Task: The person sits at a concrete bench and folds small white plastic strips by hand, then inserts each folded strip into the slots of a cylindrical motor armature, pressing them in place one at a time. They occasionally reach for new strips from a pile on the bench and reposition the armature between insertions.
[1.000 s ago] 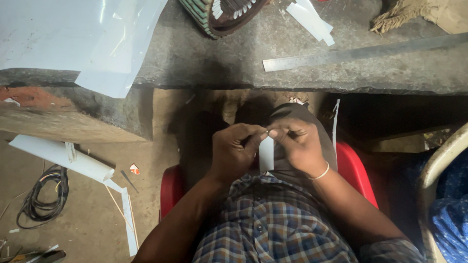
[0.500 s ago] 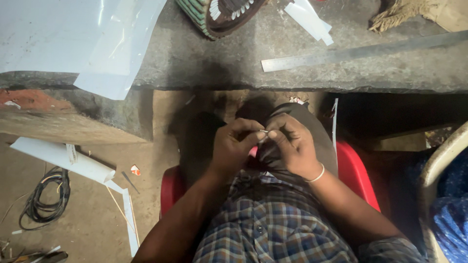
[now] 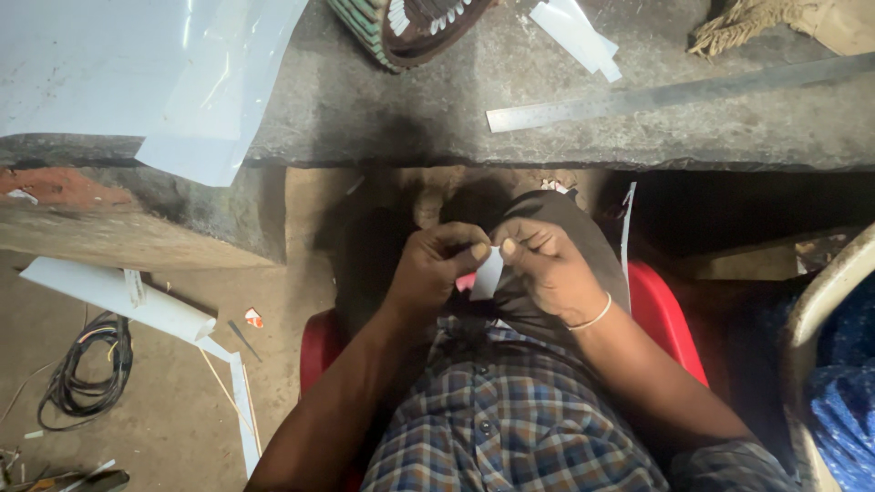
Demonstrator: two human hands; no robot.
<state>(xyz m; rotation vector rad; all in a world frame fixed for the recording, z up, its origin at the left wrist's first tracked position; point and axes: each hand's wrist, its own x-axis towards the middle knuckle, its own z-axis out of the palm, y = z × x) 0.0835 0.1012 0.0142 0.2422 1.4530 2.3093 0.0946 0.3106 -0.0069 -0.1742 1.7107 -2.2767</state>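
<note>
Stone desk across the top carries clear plastic sheets, a long steel ruler and a wound coil. Below it we sit on a red chair, hands over the lap. Left hand and right hand meet at a small white paper strip, fingers of both pinching its top edge. The strip hangs between the thumbs, long axis roughly up-down, equally near each hand. A pinkish scrap beside it may be a second piece; too dim to tell.
</note>
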